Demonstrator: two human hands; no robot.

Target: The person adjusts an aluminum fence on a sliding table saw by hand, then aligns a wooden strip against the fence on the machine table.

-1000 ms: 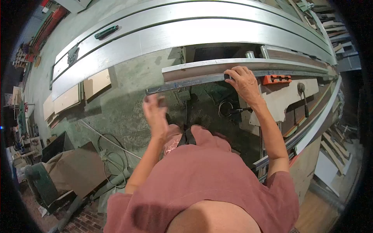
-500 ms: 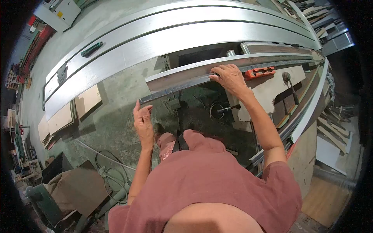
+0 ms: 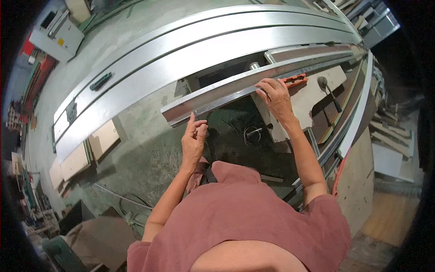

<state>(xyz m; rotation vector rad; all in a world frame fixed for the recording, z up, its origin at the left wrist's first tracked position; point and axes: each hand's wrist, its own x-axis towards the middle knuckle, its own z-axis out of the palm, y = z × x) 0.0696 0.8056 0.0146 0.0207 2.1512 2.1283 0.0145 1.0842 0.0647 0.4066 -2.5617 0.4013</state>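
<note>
A long narrow metal bar (image 3: pixel 226 98) lies along the near side of a metal fence rail (image 3: pixel 208 96). My left hand (image 3: pixel 194 141) is at the bar's left end, index finger stretched up with its tip right at that end and the other fingers loosely bent. Farther right, the fingers and thumb of my right hand (image 3: pixel 277 99) are closed over the bar. Just beyond those fingers sits an orange-red notched tool (image 3: pixel 295 80), partly covered by the hand.
A slotted silver machine table (image 3: pixel 190 47) stretches across the far side, with a green-handled tool (image 3: pixel 100 81) on it. To the right are a pale board (image 3: pixel 328 84) and a lever with a black knob (image 3: pixel 322 82). Boards (image 3: pixel 104 138) lean at the left.
The bar has slid right along the fence rail, so its left end now sits inside the rail's end. Both my hands have moved right with it. The camera view has shifted slightly.
</note>
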